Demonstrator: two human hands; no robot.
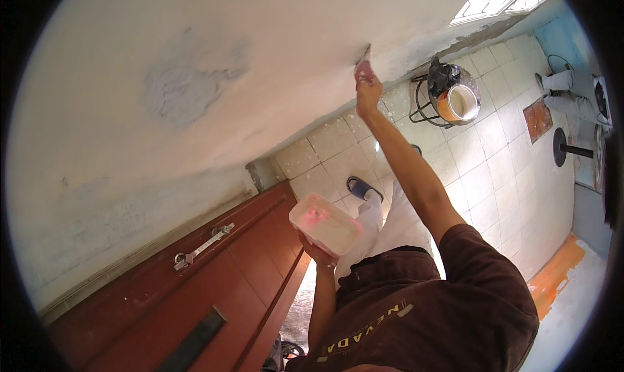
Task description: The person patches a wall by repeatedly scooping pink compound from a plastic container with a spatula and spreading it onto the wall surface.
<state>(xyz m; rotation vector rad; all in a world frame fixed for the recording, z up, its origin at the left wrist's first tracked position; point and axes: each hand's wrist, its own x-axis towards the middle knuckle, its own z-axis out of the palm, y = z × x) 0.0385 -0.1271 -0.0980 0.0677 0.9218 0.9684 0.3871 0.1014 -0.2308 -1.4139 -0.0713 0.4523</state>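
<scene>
One pale, patched wall (292, 40) could be gouged by too steep a stroke; a pink tub (342, 215), gripped from below by the left hand (318, 249), could be spilled by tilting; at the wall, a red scraper (364, 72) is clamped in the right hand (369, 96).

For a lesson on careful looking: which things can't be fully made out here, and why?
Head view:
- Left grip: some fingers hidden beneath the tub.
- Reddish tool: thin edge too small and blurred.
- Right slipper: mostly hidden behind the right forearm.
- Window: cut off by the upper edge.
</scene>
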